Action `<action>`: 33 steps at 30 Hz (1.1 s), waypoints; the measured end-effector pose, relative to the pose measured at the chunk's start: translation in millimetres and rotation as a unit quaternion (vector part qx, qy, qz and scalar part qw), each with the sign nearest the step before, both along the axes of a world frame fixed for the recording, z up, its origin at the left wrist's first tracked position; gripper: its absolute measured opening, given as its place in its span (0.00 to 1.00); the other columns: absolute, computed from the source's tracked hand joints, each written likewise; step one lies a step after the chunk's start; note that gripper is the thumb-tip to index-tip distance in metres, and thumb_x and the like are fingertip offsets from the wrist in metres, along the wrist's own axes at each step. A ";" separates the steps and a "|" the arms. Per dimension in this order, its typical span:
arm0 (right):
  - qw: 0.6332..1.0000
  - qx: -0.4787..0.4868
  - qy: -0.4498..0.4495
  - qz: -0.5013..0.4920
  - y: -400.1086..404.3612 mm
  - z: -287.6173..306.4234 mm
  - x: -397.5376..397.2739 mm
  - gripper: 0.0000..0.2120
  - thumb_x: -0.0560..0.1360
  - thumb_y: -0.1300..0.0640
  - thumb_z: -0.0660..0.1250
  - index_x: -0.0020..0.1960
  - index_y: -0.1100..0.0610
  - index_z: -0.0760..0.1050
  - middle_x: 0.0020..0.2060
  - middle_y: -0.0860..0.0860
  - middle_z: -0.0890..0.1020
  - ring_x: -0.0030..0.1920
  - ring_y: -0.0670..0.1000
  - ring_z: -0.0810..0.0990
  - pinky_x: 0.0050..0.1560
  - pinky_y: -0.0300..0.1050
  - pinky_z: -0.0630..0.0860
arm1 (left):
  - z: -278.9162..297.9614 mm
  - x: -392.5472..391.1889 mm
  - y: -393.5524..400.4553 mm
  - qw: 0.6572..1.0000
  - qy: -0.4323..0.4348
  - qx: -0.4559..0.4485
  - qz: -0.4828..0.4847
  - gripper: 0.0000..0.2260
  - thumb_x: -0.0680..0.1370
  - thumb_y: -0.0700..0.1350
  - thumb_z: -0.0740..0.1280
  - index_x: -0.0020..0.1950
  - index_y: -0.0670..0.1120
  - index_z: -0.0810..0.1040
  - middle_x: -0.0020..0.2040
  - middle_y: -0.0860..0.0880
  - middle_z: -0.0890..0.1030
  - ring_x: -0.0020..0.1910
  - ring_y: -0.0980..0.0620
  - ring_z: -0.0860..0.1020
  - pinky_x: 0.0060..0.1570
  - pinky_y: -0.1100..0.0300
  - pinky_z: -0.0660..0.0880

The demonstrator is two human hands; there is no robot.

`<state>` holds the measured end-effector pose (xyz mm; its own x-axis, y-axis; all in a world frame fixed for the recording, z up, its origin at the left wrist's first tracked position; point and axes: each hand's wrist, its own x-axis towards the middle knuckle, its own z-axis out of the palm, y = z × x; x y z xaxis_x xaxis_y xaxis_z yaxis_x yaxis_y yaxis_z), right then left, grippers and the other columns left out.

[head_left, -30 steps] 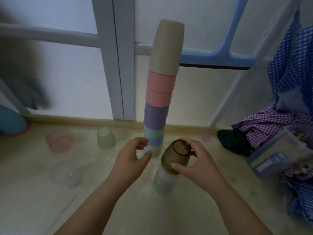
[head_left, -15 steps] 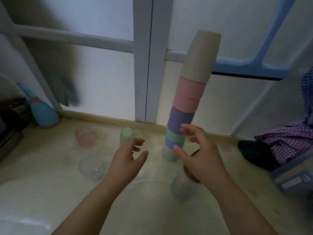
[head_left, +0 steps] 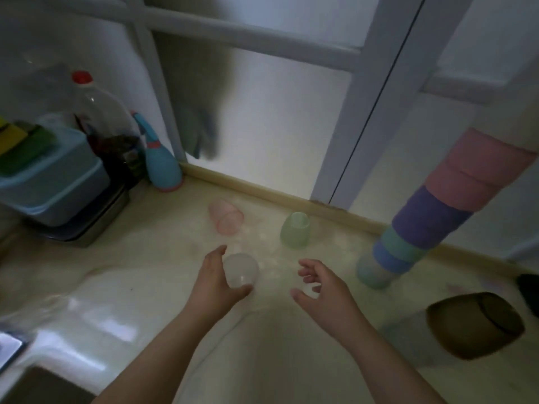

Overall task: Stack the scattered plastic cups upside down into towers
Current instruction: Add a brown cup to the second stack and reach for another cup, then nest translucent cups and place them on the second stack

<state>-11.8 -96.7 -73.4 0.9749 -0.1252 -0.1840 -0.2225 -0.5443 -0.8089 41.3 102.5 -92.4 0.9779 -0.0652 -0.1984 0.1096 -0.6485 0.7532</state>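
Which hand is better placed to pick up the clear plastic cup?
Left hand: its fingers already curl around the clear plastic cup. The right hand hangs open and empty beside it.

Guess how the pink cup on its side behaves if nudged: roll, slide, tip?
The pink cup lies on its side on the glossy counter, so it likely rolls, probably curving since it tapers. It looks thin and translucent, so likely light and easily sent off. It sits apart from the green cup.
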 end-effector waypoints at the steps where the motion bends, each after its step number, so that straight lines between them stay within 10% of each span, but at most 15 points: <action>1: 1.000 -0.001 0.001 -0.003 2.8 -4.3 1.2 0.21 0.68 0.57 0.73 0.58 0.47 0.70 0.50 0.47 0.79 0.49 0.45 0.76 0.45 0.28 0.69 | -7.5 2.8 0.6 1.000 0.013 -0.013 -0.004 0.45 0.62 0.48 0.78 0.72 0.44 0.56 0.71 0.45 0.64 0.69 0.46 0.65 0.67 0.56 0.64; 9: 0.998 0.011 0.039 -0.041 19.4 -20.8 10.5 0.20 0.68 0.61 0.72 0.55 0.47 0.70 0.47 0.47 0.79 0.47 0.46 0.78 0.44 0.27 0.71 | -24.0 13.0 3.2 0.997 0.014 -0.068 -0.032 0.40 0.60 0.48 0.79 0.67 0.49 0.63 0.62 0.50 0.73 0.59 0.50 0.73 0.58 0.57 0.71; 14: 0.976 0.125 0.126 -0.124 35.1 -19.1 28.8 0.15 0.73 0.51 0.66 0.58 0.52 0.70 0.47 0.50 0.81 0.44 0.49 0.81 0.51 0.44 0.78 | 10.5 22.4 1.9 0.982 0.005 -0.189 -0.019 0.35 0.60 0.48 0.79 0.62 0.51 0.66 0.59 0.53 0.72 0.54 0.58 0.75 0.52 0.63 0.75; 23: 0.808 0.543 0.139 -0.183 44.1 26.7 37.5 0.16 0.73 0.48 0.61 0.42 0.61 0.77 0.31 0.56 0.82 0.32 0.52 0.81 0.42 0.47 0.79 | 50.6 28.1 -1.2 0.935 0.038 -0.344 -0.084 0.32 0.52 0.50 0.79 0.54 0.58 0.73 0.56 0.52 0.76 0.55 0.56 0.79 0.48 0.58 0.79; 28: 0.809 0.563 0.038 -0.166 27.4 47.8 24.2 0.21 0.70 0.50 0.63 0.56 0.63 0.77 0.42 0.56 0.85 0.39 0.52 0.83 0.35 0.43 0.80 | 62.8 18.6 -19.7 0.944 0.015 -0.299 -0.139 0.33 0.53 0.51 0.79 0.54 0.65 0.71 0.57 0.58 0.77 0.57 0.61 0.76 0.54 0.61 0.76; 33: 0.875 0.434 -0.086 -0.199 -6.9 98.0 -5.0 0.22 0.66 0.50 0.69 0.58 0.55 0.75 0.53 0.54 0.83 0.52 0.52 0.83 0.54 0.51 0.80 | 92.2 5.7 -62.2 0.943 -0.024 -0.258 -0.208 0.39 0.55 0.51 0.78 0.62 0.61 0.66 0.60 0.62 0.75 0.60 0.64 0.74 0.63 0.55 0.72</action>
<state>-16.9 -103.6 24.5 0.9084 -0.3471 -0.2333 -0.0895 0.3835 -0.9192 47.0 40.3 -0.2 0.8538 -0.5205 0.0085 -0.1157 -0.1739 0.9779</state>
